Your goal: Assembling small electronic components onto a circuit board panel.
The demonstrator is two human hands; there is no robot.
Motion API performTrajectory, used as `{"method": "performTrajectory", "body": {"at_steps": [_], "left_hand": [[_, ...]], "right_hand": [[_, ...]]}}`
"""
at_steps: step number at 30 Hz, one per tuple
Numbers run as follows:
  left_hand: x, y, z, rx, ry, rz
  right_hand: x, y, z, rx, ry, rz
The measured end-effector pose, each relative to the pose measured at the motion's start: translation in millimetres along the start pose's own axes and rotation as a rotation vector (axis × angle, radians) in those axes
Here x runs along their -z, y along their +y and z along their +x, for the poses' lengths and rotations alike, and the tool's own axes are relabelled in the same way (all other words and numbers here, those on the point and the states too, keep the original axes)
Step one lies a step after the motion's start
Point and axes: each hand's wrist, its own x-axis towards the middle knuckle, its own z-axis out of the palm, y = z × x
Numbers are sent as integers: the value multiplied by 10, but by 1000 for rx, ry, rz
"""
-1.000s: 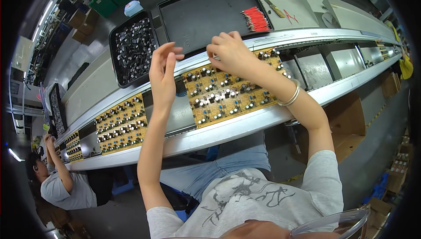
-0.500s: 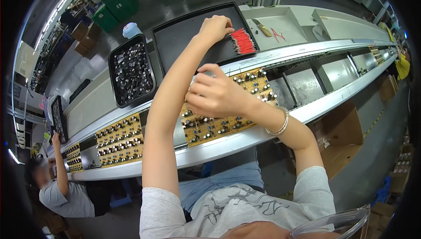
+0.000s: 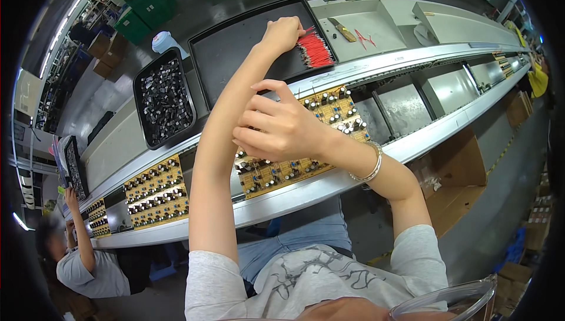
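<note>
Since a second ago, my left hand (image 3: 284,34) has reached into the black tray (image 3: 235,47), and my right hand (image 3: 281,125) has drawn back toward me. Across my grey shirt (image 3: 347,262) runs a dark print too creased to read. Over the circuit board (image 3: 288,175), my right hand hangs half-curled, fingers apart; I can't tell if it holds anything. Red parts (image 3: 316,49) lie piled at the tray's right end; my left hand curls there, apparently touching them, its grip hidden.
</note>
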Motion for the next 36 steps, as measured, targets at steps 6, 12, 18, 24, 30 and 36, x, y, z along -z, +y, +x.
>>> {"method": "performTrajectory", "body": {"at_steps": [6,12,18,24,30,36], "left_hand": [[382,-109,-373,126,138,-651],[1078,109,-1665,183,271,-967],[1045,209,-2460,317,299,-873],[885,132,-2572,240,439,-696],[830,-27,-2641,351,402,-694],[794,-73,-2633,393,355,-691]], "right_hand": [[84,63,36,-83,-86,-9],[337,295,178,-679,31,159],[42,55,243,-682,-168,459],[-130,30,330,-588,-415,308],[-240,162,150,-795,-444,364],[-382,278,-22,-698,-598,213]]}}
